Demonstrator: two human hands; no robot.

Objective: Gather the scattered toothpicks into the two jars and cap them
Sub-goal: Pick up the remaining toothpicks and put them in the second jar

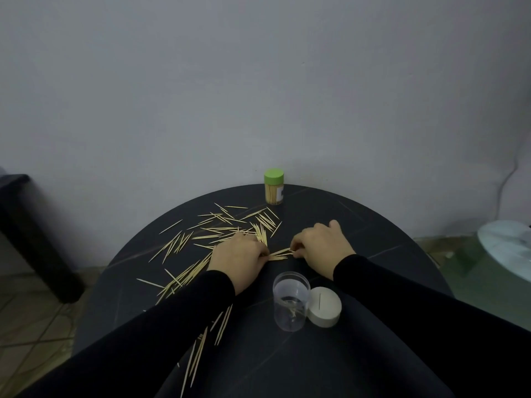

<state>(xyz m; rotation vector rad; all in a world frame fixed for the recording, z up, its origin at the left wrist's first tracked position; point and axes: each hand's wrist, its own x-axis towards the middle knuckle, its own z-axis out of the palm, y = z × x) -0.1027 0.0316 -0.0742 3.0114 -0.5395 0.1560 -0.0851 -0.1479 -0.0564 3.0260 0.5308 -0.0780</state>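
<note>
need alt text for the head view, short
Both hands, left hand and right hand, pinch a small bundle of toothpicks on a dark round table. An open clear jar and white lid sit nearer; a green-capped jar stands behind.

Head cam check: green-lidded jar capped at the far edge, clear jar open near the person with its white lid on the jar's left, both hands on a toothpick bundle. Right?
One error: the head view shows the white lid lying on the right of the clear jar, not its left. The rest holds: the green-lidded jar stands capped at the far edge, and the left hand and right hand pinch a toothpick bundle between them.
</note>
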